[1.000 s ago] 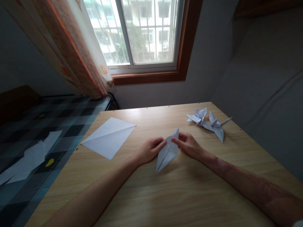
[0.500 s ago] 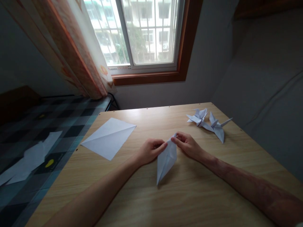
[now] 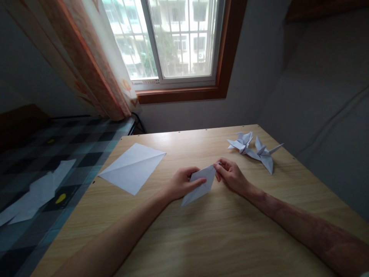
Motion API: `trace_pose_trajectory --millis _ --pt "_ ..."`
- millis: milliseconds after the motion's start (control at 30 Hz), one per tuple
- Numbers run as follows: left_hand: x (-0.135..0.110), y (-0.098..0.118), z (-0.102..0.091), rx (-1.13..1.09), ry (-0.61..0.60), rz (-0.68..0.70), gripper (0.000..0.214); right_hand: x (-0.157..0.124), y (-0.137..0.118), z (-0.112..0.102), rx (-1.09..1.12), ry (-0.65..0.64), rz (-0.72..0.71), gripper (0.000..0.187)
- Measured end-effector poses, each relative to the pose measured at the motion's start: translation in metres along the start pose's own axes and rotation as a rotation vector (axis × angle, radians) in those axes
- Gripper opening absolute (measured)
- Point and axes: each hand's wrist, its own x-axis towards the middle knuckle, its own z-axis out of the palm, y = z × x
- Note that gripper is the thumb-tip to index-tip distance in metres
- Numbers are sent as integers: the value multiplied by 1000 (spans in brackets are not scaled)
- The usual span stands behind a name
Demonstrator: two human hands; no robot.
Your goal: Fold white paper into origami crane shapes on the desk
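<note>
A long, pointed piece of folded white paper lies low over the wooden table, its tip aimed toward me and to the left. My left hand pinches its left edge, fingers closed on it. My right hand pinches its far right corner between thumb and fingers. Both forearms reach in from the near edge.
Two finished white paper cranes sit at the table's far right. A creased white sheet lies flat at the far left. A bed with a checked cover and loose papers stands to the left. A window and curtain are behind.
The folded paper has been turned and lowered: it stood more upright between my hands, and now lies flatter, with its tip swung left. My left hand has shifted onto its edge.
</note>
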Motion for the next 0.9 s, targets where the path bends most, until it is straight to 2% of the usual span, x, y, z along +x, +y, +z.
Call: trace_pose_trajectory --millis 200,300,433,533,600,667,733,833,900 --pt "1 0 2 -87 70 -31 49 3 9 -5 -38 142 -7 45" --pt "2 -2 0 -35 123 -10 56 4 11 -7 -76 163 6 43" --pt "4 -9 -7 296 235 88 50 2 9 -7 -114 154 43 35" --pt "4 -9 -12 610 305 235 46 1 8 -8 -248 159 55 26" --pt "3 -6 -14 736 237 346 35 0 7 -9 -394 183 36 20" --pt "2 -3 -15 790 65 428 25 1 5 -10 -531 207 2 17" --pt "0 1 -15 808 -78 471 29 2 4 -11 -618 215 -24 12" --pt "-1 4 -15 847 -121 497 33 3 4 -14 -642 181 -45 5" --pt "-1 5 -16 900 -136 518 31 5 6 -17 -645 140 -65 9"
